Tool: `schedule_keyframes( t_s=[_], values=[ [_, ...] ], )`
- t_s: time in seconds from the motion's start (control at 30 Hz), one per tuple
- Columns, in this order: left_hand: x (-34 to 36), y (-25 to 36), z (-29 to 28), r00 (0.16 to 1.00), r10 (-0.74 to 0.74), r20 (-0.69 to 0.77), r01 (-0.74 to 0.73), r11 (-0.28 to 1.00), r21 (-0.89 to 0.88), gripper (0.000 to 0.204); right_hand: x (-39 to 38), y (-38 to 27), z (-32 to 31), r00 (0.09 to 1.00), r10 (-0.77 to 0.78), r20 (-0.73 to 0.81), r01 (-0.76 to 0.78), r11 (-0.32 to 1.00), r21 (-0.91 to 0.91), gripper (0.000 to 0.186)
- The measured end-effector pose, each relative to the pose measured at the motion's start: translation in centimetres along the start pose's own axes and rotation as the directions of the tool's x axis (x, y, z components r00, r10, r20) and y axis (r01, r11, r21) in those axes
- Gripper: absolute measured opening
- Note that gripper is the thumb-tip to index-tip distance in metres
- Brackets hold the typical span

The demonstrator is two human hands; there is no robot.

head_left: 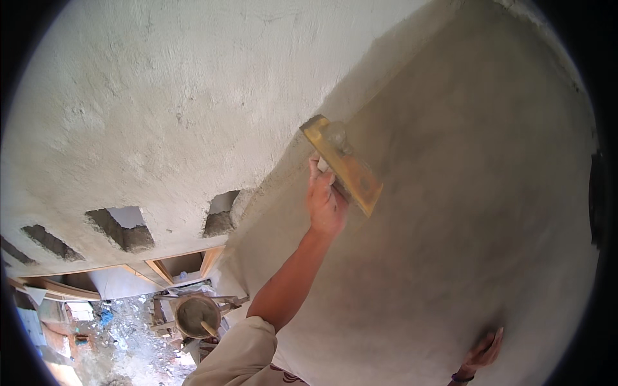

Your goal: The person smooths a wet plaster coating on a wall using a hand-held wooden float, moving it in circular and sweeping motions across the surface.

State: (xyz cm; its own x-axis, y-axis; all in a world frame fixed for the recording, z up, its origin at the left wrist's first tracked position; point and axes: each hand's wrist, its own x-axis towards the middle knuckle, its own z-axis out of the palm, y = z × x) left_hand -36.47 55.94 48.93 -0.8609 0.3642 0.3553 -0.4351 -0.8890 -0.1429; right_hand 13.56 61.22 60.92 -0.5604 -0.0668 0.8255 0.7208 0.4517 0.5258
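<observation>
My left hand (327,207) is raised, its fingers wrapped round the handle of a yellow plastering float (347,166). The float is tilted and lies against the damp grey plastered wall (444,212), close to the corner with the paler wall. Its long edge runs from upper left to lower right, and the handle is mostly hidden by my fingers. Low on the right, my right hand (485,350) is beside the same plastered wall with its fingers stretched out and nothing in it. Whether the palm presses on the wall I cannot tell. A dark band circles that wrist.
A paler, rough wall (161,103) fills the upper left, with several rectangular openings (122,228). Below are wooden frames (212,259). A round basin (197,315) of grey mortar with a light-coloured handle in it stands on timber. Debris covers the floor (129,341).
</observation>
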Motion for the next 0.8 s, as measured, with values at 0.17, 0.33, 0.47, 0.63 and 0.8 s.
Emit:
schedule_keyframes(
  t_s=[0.17, 0.33, 0.47, 0.63, 0.8],
  values=[
    [4.4, -0.8, 2.1, 0.994, 0.102, 0.030, -0.107, 0.950, 0.292, 0.049, 0.1, -0.2, 0.1, 0.999, -0.040, -0.001, 0.040, 0.999, -0.012, 0.025],
    [10.1, -1.1, 4.8, 0.892, 0.284, 0.353, -0.437, 0.338, 0.834, 0.043, 0.0, -0.5, 0.2, 0.999, 0.041, 0.012, -0.042, 0.999, 0.018, 0.024],
    [14.7, -4.6, 6.4, 0.829, 0.109, 0.548, -0.545, -0.062, 0.836, 0.048, 1.7, -0.8, -0.7, 0.995, -0.103, -0.006, 0.102, 0.989, -0.106, 0.025],
    [16.9, -5.7, 6.1, 0.903, -0.160, 0.399, -0.430, -0.361, 0.828, 0.052, 2.9, -2.3, 0.0, 0.993, -0.122, -0.005, 0.121, 0.988, -0.092, 0.025],
    [16.2, -5.0, 5.7, 0.897, -0.163, 0.412, -0.442, -0.384, 0.811, 0.053, 2.5, -1.9, -0.3, 0.992, -0.123, 0.015, 0.123, 0.978, -0.169, 0.023]
  ],
)
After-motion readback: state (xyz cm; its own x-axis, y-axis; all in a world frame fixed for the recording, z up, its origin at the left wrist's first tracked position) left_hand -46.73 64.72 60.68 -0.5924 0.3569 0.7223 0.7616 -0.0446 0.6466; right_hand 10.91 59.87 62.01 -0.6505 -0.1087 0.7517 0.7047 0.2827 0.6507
